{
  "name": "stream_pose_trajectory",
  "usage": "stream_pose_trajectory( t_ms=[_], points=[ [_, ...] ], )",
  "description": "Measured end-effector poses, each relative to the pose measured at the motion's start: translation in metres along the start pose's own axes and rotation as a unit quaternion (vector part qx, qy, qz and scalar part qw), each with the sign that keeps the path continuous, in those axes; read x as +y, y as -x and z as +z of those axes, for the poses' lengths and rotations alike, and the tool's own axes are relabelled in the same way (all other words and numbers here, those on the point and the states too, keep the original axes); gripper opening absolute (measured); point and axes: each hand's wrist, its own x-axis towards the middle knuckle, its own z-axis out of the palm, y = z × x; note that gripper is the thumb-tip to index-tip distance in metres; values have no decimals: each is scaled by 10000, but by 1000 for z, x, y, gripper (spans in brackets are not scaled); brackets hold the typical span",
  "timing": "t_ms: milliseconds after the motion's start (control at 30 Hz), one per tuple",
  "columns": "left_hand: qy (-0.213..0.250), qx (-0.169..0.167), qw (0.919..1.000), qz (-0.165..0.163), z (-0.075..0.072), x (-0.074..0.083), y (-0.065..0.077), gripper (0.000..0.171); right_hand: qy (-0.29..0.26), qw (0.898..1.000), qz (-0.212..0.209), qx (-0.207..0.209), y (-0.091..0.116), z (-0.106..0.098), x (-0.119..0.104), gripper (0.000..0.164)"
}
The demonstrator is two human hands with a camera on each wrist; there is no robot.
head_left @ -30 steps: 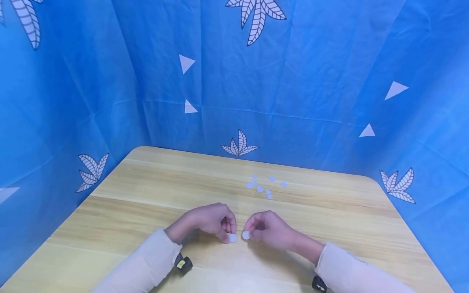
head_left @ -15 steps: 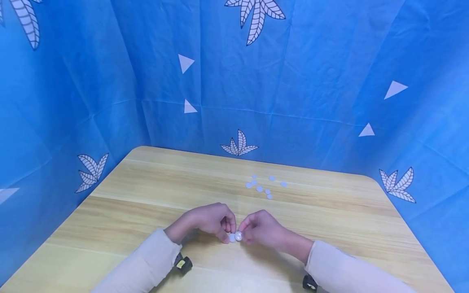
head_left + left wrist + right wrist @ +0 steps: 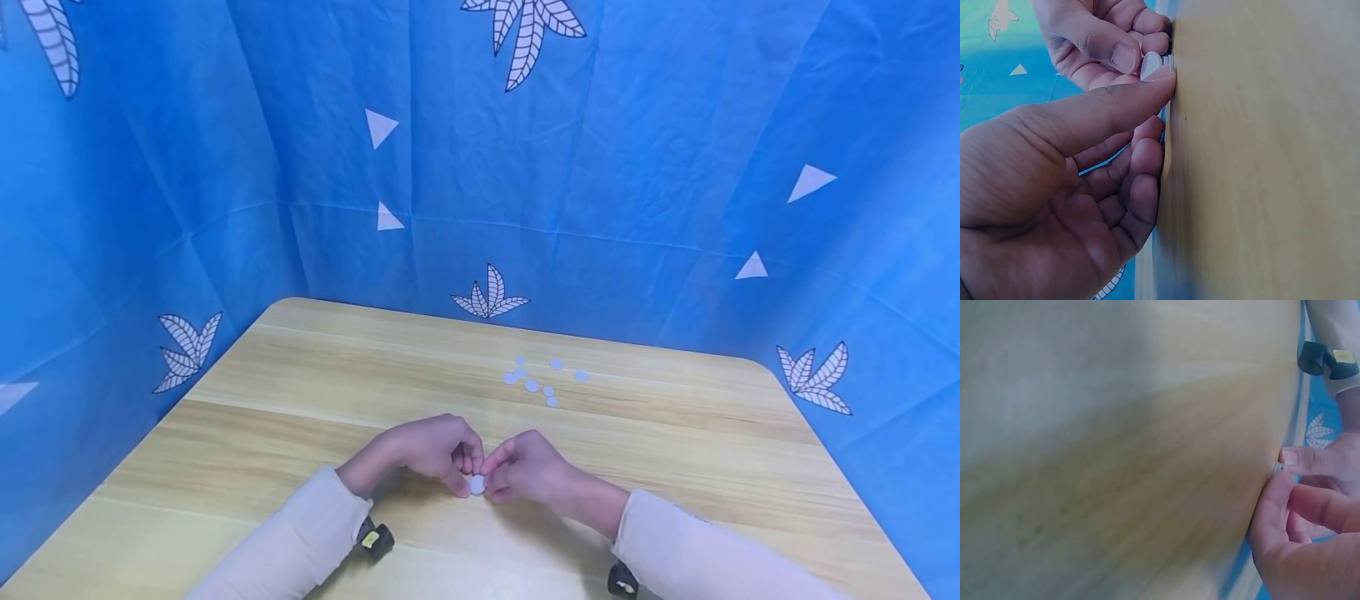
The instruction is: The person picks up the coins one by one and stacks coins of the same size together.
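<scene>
Blue backdrop (image 3: 637, 150): hanging cloth printed with white leaves and triangles, around the far side and both flanks of the tabletop.
Tabletop (image 3: 337, 358): pale wood grain, rounded far corners.
Sleeves (image 3: 285, 533): light-coloured, with a black wrist device (image 3: 377, 542) at the left cuff and another at the right.
Meeting point of the hands: the step appears to be setting a disc on a stack; doing it well probably means bracing the stack from the left, lowering the disc flat with edges aligned, and releasing without a sideways drag.
Left hand (image 3: 438, 450): fingers curled, thumb almost straight; thumb and fingers nearly closed, steadying the short stack by its side.
Right hand (image 3: 528, 471): thumb and fingers in a narrow pinch, gripping the tilted disc.
Loose discs (image 3: 532, 386): 8, white and coin-like, scattered farther back, right of centre.
Short stack (image 3: 1169, 60): on the tabletop between the hands; exact count too small to tell.
Tilted disc (image 3: 1149, 64): white, at the top of the stack; whether it touches is unclear.
</scene>
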Motion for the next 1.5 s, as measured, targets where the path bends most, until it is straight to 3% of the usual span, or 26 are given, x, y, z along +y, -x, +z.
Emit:
stream_pose_trajectory(
  t_ms=[967,1500],
  points=[
    [-48,23,9998,-172,0,1,1,26,-450,9989,77,-50,0,1,7,14],
    [-4,-6,10000,-85,0,1,1,26,-555,9975,-75,-424,1,-10,6,19]
  ],
)
